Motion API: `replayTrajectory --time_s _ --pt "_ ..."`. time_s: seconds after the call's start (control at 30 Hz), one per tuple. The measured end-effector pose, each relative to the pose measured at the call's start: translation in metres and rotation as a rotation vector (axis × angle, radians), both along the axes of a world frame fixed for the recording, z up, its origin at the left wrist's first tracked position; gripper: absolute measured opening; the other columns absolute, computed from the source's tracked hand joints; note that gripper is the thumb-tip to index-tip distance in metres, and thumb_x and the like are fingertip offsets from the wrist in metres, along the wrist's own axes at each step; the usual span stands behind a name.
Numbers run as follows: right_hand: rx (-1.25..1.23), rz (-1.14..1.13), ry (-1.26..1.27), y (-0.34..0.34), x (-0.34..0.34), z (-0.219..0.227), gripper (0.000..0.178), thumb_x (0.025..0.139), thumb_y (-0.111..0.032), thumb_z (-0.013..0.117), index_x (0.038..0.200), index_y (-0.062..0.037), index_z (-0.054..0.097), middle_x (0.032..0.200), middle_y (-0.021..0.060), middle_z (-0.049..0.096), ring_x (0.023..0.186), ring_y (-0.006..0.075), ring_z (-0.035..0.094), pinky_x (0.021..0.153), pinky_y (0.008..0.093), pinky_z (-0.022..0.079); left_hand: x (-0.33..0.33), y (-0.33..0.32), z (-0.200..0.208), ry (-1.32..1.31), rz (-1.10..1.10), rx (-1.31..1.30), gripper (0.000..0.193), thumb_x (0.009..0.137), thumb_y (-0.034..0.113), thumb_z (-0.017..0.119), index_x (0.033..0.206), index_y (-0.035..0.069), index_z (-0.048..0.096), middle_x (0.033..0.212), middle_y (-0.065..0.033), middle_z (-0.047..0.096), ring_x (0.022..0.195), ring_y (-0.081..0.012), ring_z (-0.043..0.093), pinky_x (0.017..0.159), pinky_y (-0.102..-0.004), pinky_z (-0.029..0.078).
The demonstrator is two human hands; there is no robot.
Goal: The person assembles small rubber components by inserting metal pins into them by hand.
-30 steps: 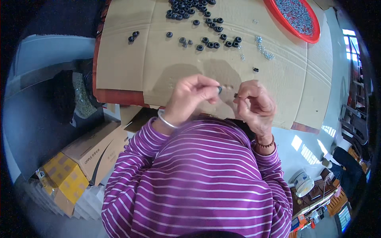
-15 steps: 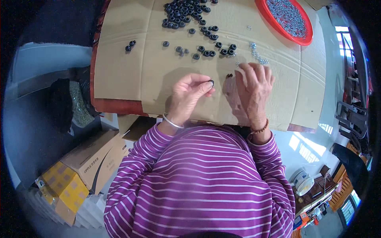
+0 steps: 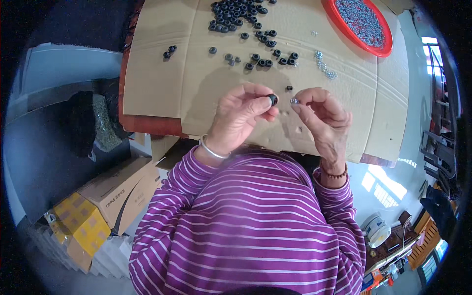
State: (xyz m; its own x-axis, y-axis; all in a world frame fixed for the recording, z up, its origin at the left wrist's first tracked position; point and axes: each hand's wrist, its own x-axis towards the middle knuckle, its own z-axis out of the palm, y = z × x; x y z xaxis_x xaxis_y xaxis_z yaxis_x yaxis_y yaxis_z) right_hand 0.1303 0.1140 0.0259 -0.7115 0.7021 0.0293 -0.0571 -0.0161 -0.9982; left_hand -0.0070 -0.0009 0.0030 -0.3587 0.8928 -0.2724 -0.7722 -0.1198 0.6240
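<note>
My left hand [image 3: 248, 108] pinches a black round cap-like part [image 3: 274, 100] between thumb and forefinger, its hollow end turned to the right. Close beside it, my right hand [image 3: 322, 110] grips a small silvery spring [image 3: 294, 101] at its fingertips, a short gap away from the black part. Beyond the two hands, a small black piece [image 3: 289, 88] lies on the cardboard [image 3: 196, 98]. Several loose black round parts [image 3: 262, 63] are scattered farther off, leading to a larger pile [image 3: 231, 17]. A strip of small silvery springs [image 3: 324, 66] lies on the right.
A red tray [image 3: 389, 46] full of small silvery pieces stands at the far right. Two black parts [image 3: 167, 54] lie apart on the left. Cardboard boxes [image 3: 120, 189], one yellow [image 3: 81, 221], stand on the floor to the left. A white bucket [image 3: 377, 231] is at the lower right.
My right hand has drawn back from near the silvery springs with one in its fingertips. My left hand has moved right and turned the black part's hollow end into view.
</note>
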Motion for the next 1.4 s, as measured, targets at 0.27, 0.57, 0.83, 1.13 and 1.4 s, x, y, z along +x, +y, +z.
replayTrajectory --time_s 0.27,0.57,0.83,1.13,1.4 --pt "0.259 0.047 0.049 -0.008 0.016 0.01 0.016 0.071 0.013 0.061 0.083 0.0036 0.057 0.083 0.0099 0.058 0.081 0.0161 0.055 0.071 0.0263 0.043 0.013 0.0 0.018 0.148 -0.067 0.062 0.013 0.082 -0.001 0.058 0.095 0.0 0.058 0.088 -0.0101 0.062 0.075 -0.016 0.062 0.066 -0.027 0.052" --pt "0.152 0.045 0.194 -0.008 0.026 0.0 0.016 0.067 0.012 0.064 0.079 0.0018 0.059 0.079 0.0081 0.061 0.074 0.0135 0.057 0.061 0.0228 0.044 0.02 -0.001 0.017 0.162 -0.113 0.09 0.013 0.082 -0.002 0.058 0.095 -0.001 0.057 0.088 -0.0104 0.061 0.074 -0.0161 0.062 0.066 -0.0266 0.052" --pt "-0.137 -0.013 0.211 -0.016 0.024 0.0 0.018 0.071 0.013 0.062 0.085 0.0027 0.059 0.085 0.0078 0.06 0.077 0.0112 0.057 0.064 0.022 0.045 0.021 -0.003 0.019 0.271 -0.114 0.082 0.013 0.081 0.001 0.059 0.094 0.001 0.057 0.092 -0.014 0.058 0.071 -0.0156 0.059 0.063 -0.0253 0.05" --pt "0.154 0.169 0.172 -0.004 0.026 0.004 0.022 0.069 0.014 0.062 0.088 0.0061 0.056 0.084 0.0126 0.058 0.08 0.0191 0.058 0.07 0.0287 0.047 0.014 -0.005 0.017 0.331 -0.17 0.064 0.014 0.08 -0.004 0.059 0.094 -0.001 0.059 0.092 -0.0139 0.059 0.075 -0.0158 0.059 0.065 -0.0257 0.051" --pt "0.146 0.293 0.127 0.006 0.023 0.001 0.024 0.064 0.007 0.07 0.084 0.0028 0.057 0.074 0.0072 0.056 0.069 0.0155 0.055 0.063 0.0276 0.044 0.01 -0.004 0.018 0.359 -0.262 0.03 0.011 0.078 -0.006 0.06 0.088 -0.002 0.06 0.089 -0.0127 0.059 0.076 -0.0153 0.059 0.066 -0.0248 0.051"
